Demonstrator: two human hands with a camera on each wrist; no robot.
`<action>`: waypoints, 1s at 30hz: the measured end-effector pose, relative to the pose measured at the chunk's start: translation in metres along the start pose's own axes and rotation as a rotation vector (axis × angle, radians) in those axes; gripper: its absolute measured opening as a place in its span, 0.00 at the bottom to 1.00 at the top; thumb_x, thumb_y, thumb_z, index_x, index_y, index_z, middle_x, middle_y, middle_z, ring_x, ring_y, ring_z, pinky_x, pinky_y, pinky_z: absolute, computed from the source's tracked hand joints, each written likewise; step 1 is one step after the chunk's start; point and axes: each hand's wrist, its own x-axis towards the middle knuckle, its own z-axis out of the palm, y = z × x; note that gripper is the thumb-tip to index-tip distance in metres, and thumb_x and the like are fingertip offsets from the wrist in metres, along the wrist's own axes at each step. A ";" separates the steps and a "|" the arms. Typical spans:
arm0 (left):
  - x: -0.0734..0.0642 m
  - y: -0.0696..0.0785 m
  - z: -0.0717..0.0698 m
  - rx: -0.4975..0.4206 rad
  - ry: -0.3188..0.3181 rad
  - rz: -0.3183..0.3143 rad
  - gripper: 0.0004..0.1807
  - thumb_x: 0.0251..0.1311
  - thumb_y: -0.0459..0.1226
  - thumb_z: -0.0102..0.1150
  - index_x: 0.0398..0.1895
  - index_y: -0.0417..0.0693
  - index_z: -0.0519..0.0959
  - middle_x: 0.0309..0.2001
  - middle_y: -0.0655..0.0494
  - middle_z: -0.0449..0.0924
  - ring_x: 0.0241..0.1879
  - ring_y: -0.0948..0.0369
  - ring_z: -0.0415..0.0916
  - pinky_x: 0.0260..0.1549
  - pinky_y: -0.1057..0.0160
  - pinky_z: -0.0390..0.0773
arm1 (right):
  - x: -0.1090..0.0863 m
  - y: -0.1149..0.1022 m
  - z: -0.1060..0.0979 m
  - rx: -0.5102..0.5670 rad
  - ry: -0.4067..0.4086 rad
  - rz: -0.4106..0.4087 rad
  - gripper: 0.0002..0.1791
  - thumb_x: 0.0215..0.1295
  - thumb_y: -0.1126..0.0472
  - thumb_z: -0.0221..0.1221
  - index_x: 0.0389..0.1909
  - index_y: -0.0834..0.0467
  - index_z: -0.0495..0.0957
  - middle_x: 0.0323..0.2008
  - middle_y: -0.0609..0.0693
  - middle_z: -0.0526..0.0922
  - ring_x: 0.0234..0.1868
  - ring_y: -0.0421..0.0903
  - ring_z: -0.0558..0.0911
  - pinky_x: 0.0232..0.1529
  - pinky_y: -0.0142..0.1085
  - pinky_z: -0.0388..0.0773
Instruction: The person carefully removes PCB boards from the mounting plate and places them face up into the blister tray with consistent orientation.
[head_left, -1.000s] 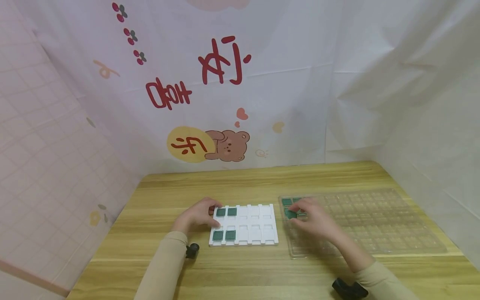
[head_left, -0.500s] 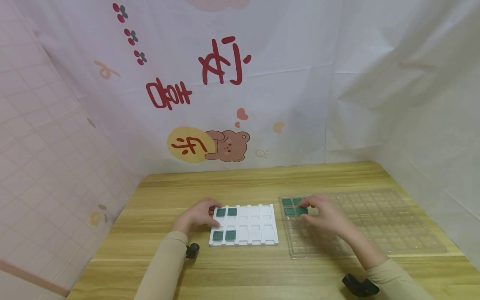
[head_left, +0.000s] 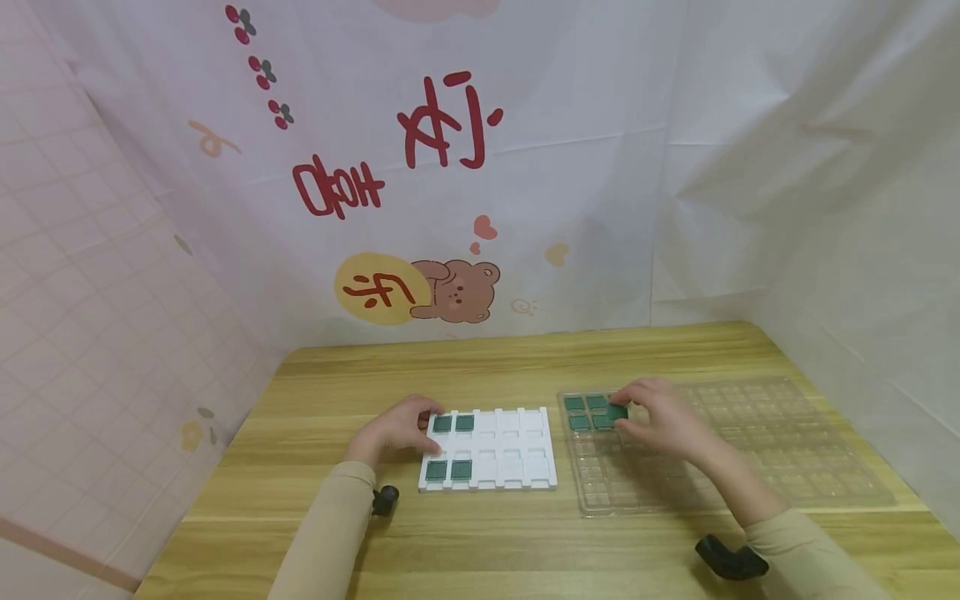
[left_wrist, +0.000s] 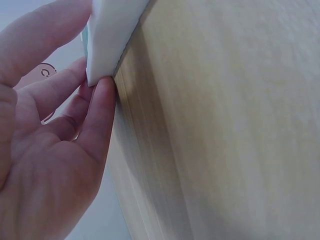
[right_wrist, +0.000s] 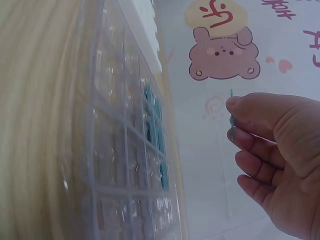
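My left hand (head_left: 397, 427) holds the left end of a white slotted tray (head_left: 487, 446); in the left wrist view the thumb and fingers (left_wrist: 102, 105) lie about its end. Small green circuit boards (head_left: 461, 471) sit in the tray's two left columns. Between thumb and fingertips, my right hand (head_left: 663, 421) pinches one green circuit board (head_left: 617, 413) over the clear plastic tray (head_left: 750, 442). The right wrist view shows this board (right_wrist: 232, 115) edge-on, apart from the tray. Several more green boards (head_left: 579, 422) lie in the clear tray's far left pockets.
Both trays lie on a wooden table (head_left: 465, 542), the clear one to the right of the white one. A printed cloth (head_left: 585, 167) hangs behind the table and along its sides. Black wrist-worn pieces (head_left: 731, 558) stick out below both forearms.
My right hand has shifted right over the clear tray, with a board at its fingertips; more boards now show in the pockets to its left. My left hand and the white tray have stayed put.
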 end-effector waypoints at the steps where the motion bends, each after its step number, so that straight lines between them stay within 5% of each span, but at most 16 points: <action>1: 0.000 0.000 0.000 0.001 0.001 0.003 0.35 0.42 0.34 0.80 0.57 0.38 0.77 0.53 0.49 0.74 0.51 0.54 0.71 0.56 0.51 0.72 | 0.000 0.001 0.000 -0.011 -0.007 0.005 0.15 0.52 0.64 0.73 0.41 0.58 0.84 0.40 0.48 0.84 0.45 0.54 0.78 0.48 0.52 0.74; 20: 0.000 0.001 0.001 0.000 0.014 -0.011 0.35 0.41 0.34 0.81 0.57 0.40 0.78 0.53 0.51 0.74 0.50 0.56 0.71 0.56 0.52 0.72 | 0.003 0.025 -0.001 -0.119 -0.021 -0.127 0.15 0.49 0.67 0.74 0.39 0.58 0.84 0.39 0.49 0.83 0.45 0.55 0.77 0.46 0.51 0.76; 30: 0.000 0.002 0.001 0.014 0.018 -0.004 0.34 0.41 0.34 0.81 0.56 0.40 0.78 0.52 0.51 0.74 0.50 0.56 0.71 0.56 0.51 0.72 | 0.003 0.034 0.002 -0.161 -0.090 -0.077 0.14 0.51 0.65 0.74 0.40 0.58 0.84 0.41 0.50 0.83 0.45 0.54 0.77 0.44 0.50 0.77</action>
